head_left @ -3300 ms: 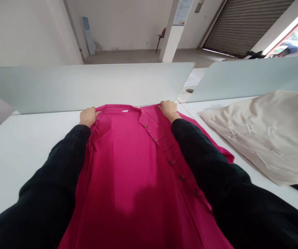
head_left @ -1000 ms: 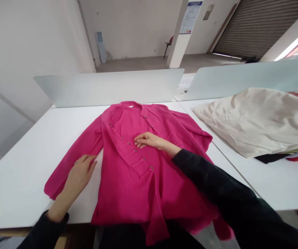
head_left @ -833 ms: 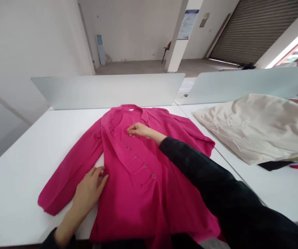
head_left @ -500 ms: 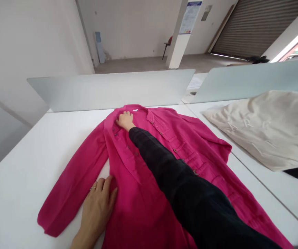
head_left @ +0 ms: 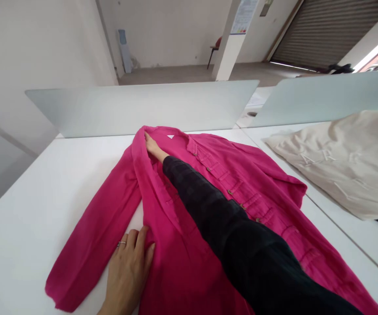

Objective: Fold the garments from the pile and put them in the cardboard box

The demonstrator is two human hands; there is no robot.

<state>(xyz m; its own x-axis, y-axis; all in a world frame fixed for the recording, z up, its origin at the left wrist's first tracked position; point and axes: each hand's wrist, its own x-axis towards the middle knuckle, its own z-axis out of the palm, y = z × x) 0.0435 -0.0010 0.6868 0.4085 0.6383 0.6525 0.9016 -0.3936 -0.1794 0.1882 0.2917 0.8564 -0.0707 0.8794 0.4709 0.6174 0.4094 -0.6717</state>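
Magenta shirt (head_left: 162, 218) spread front up on the white desk (head_left: 37, 197), collar toward the frosted partition (head_left: 143, 109). On my feed the right hand (head_left: 154, 146), which lay on the inner neck half a second back, now reaches under the left front panel near the shoulder, and that panel stands raised over it. Fingers hidden by cloth; I can't tell whether they are closed. Left hand (head_left: 128, 267) stays at the shirt's side edge, thumb apart from the fingers, fingertips touching cloth, the left sleeve (head_left: 90, 245) lying just beside it. In the oldest frame both hands gripped the shoulders. Obstruction: dark right forearm (head_left: 215, 214) crosses diagonally, hiding part of the front from me. Past the desk seam (head_left: 340, 230) I log a cream cloth (head_left: 349, 162) with raised lettering. Beyond the partition: pillar (head_left: 231, 48), chair, water dispenser (head_left: 125, 52).
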